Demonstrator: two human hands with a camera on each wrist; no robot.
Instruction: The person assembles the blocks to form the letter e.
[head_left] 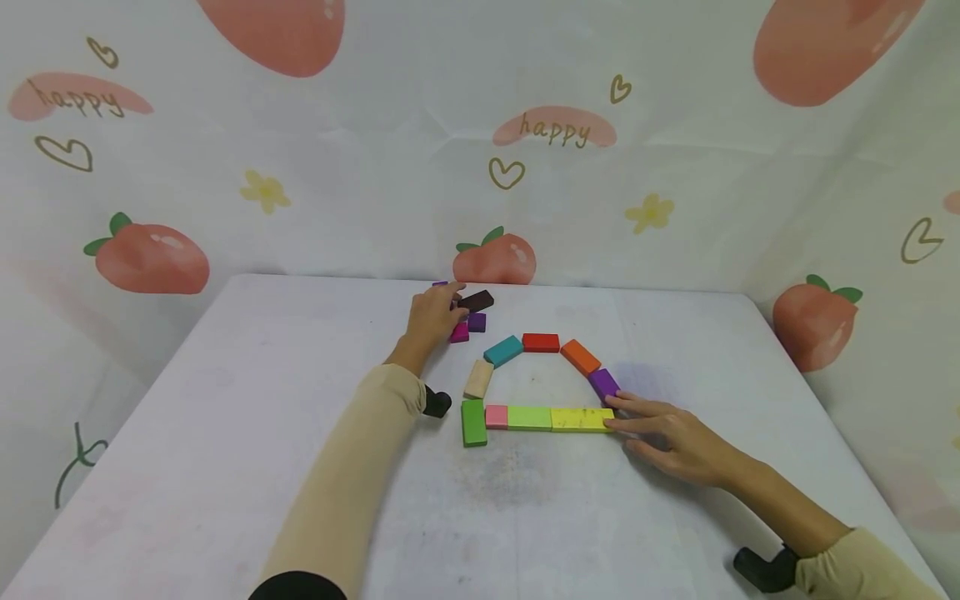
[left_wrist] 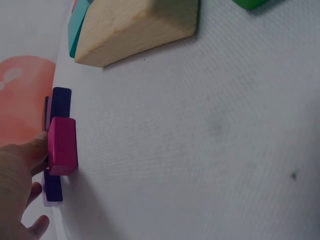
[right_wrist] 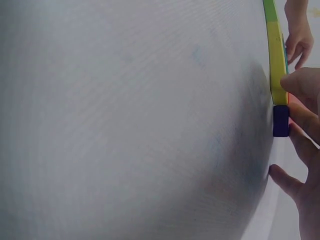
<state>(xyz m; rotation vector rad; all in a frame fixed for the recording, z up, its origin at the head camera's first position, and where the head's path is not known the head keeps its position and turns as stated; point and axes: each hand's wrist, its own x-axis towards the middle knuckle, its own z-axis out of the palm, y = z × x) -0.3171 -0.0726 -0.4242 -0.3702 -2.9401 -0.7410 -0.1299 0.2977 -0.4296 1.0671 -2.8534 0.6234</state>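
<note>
My extended right fingers (head_left: 633, 425) touch the yellow block (head_left: 577, 419); a nudge could skew it. Whether left fingers (head_left: 450, 289) grip, I can't tell.

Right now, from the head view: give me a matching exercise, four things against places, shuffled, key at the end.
Things
1. red block
2. pink block
3. beige block
4. right hand

Places
A. between teal block and dark green block
B. at the end of the yellow block
C. between the teal block and orange block
D. between the dark green block and light green block

Pairs: 1-C, 2-D, 3-A, 4-B
</note>
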